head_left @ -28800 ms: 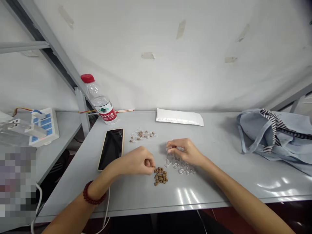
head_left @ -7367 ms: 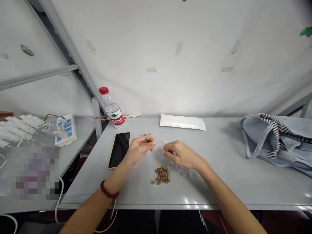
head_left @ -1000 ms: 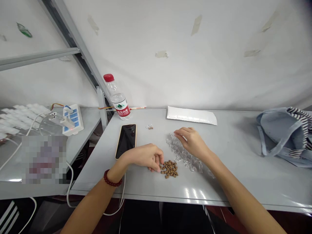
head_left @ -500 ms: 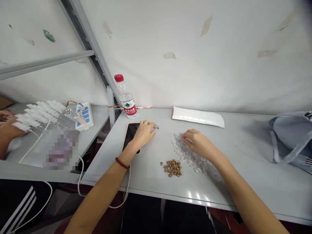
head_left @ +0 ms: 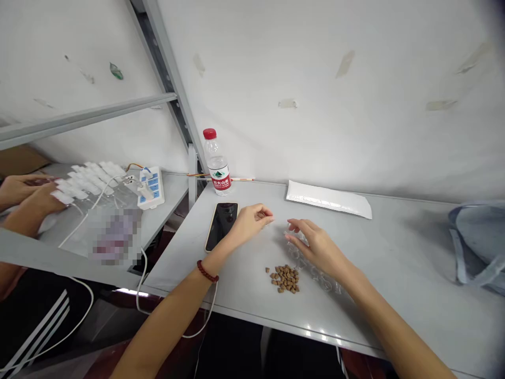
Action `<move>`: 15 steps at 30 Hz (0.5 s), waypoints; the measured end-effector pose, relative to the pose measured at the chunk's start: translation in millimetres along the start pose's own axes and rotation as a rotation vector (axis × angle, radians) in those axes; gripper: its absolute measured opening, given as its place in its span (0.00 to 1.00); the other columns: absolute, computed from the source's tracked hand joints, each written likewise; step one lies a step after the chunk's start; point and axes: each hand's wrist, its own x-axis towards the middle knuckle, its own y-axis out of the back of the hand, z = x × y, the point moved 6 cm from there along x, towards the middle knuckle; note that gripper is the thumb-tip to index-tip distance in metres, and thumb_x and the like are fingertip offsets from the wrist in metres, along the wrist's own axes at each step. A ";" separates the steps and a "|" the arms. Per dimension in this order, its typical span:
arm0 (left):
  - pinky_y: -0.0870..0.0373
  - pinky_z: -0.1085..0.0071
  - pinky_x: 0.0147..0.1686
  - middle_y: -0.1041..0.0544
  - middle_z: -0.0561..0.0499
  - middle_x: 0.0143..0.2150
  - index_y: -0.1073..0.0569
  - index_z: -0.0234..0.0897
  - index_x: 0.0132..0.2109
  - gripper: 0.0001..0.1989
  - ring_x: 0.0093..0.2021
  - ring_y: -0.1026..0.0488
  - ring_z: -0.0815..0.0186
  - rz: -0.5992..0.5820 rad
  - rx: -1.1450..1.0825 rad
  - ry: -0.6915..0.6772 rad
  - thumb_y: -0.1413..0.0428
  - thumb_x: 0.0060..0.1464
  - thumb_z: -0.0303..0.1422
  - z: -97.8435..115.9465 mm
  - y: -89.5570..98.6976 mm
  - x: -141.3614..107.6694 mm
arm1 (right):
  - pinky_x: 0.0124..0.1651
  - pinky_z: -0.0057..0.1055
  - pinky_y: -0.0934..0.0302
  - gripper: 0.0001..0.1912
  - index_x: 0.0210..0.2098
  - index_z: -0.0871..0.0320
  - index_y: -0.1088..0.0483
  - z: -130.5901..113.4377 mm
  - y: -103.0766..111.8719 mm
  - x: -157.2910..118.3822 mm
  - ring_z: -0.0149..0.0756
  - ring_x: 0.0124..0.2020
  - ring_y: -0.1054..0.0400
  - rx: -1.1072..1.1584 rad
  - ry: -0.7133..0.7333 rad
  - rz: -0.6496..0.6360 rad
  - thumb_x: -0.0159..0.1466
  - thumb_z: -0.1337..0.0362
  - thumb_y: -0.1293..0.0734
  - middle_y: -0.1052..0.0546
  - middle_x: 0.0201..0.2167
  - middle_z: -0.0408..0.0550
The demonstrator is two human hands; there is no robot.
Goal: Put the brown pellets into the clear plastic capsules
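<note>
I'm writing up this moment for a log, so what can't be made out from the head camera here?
Left hand: its curled fingers hide whether anything is pinched.
Clear plastic pieces: partly covered by the right hand, and too transparent to count.
Pixelated patch: blurred, so what lies there is unreadable.
Blue cloth bag: cut off by the right edge.
Co-worker's hands: arms cut off by the left edge.

Grey bench top, seen from my remote feed. A smartphone lies flat, dark screen up, in a pale case. Behind it, an upright water bottle with a red cap. A white padded envelope lies along the back edge. Toward the front, a small heap of brown pellets sits just beside transparent moulded plastic pieces, though I can't make out their exact shape from here. A denim tote bag slumps at the right end.
</note>
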 end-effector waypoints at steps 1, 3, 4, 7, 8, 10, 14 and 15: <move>0.30 0.69 0.35 0.25 0.50 0.30 0.29 0.33 0.36 0.07 0.29 0.28 0.68 -0.016 -0.083 0.013 0.43 0.52 0.33 1.3 -5.0 -1.4 | 0.34 0.36 0.33 0.16 0.53 0.59 0.36 -1.7 -3.5 -0.2 0.41 0.37 0.29 0.032 -0.013 -0.008 0.67 0.61 0.40 0.25 0.39 0.54; 0.29 0.69 0.34 0.24 0.50 0.29 0.29 0.32 0.35 0.08 0.28 0.28 0.69 -0.049 -0.235 0.033 0.41 0.51 0.32 3.4 -15.4 -4.1 | 0.34 0.34 0.33 0.17 0.54 0.59 0.37 -5.3 -8.4 0.0 0.38 0.34 0.28 0.092 -0.013 -0.016 0.68 0.61 0.41 0.24 0.38 0.52; 0.28 0.69 0.35 0.25 0.51 0.29 0.29 0.31 0.34 0.07 0.28 0.28 0.70 -0.060 -0.299 0.041 0.41 0.50 0.31 4.0 -20.1 -5.4 | 0.34 0.34 0.34 0.15 0.53 0.59 0.36 -7.1 -8.9 0.3 0.36 0.32 0.29 0.115 -0.002 -0.009 0.68 0.62 0.42 0.24 0.36 0.51; 0.28 0.70 0.35 0.26 0.52 0.26 0.30 0.31 0.33 0.07 0.26 0.28 0.71 -0.063 -0.444 0.076 0.40 0.49 0.29 4.1 -29.5 -8.7 | 0.31 0.31 0.36 0.12 0.45 0.59 0.31 -11.4 -3.4 2.1 0.33 0.26 0.31 0.141 0.022 0.071 0.69 0.65 0.44 0.25 0.29 0.48; 0.28 0.70 0.35 0.26 0.53 0.25 0.30 0.31 0.34 0.07 0.26 0.28 0.71 -0.059 -0.477 0.090 0.40 0.49 0.29 3.7 -31.4 -9.8 | 0.30 0.31 0.37 0.12 0.42 0.59 0.30 -12.1 -0.9 2.7 0.33 0.26 0.32 0.143 0.012 0.102 0.69 0.65 0.44 0.25 0.28 0.48; 0.29 0.71 0.34 0.26 0.54 0.26 0.31 0.31 0.34 0.07 0.26 0.29 0.72 -0.063 -0.529 0.121 0.40 0.50 0.29 2.7 -34.6 -11.7 | 0.30 0.30 0.37 0.10 0.38 0.58 0.29 -12.4 1.4 4.3 0.33 0.26 0.31 0.171 -0.042 0.130 0.68 0.65 0.41 0.24 0.28 0.48; 0.29 0.71 0.36 0.25 0.52 0.29 0.32 0.31 0.34 0.08 0.28 0.28 0.72 -0.110 -0.593 0.181 0.40 0.50 0.30 0.1 -39.6 -13.3 | 0.33 0.30 0.35 0.08 0.39 0.58 0.29 -13.8 -6.3 6.7 0.34 0.30 0.28 0.254 -0.119 0.065 0.66 0.68 0.39 0.22 0.30 0.46; 0.29 0.71 0.36 0.25 0.52 0.29 0.32 0.32 0.34 0.08 0.28 0.27 0.72 -0.115 -0.600 0.191 0.40 0.50 0.30 -1.0 -39.2 -12.9 | 0.34 0.30 0.35 0.08 0.39 0.58 0.29 -13.7 -7.8 6.6 0.33 0.30 0.28 0.249 -0.119 0.056 0.66 0.69 0.40 0.22 0.30 0.46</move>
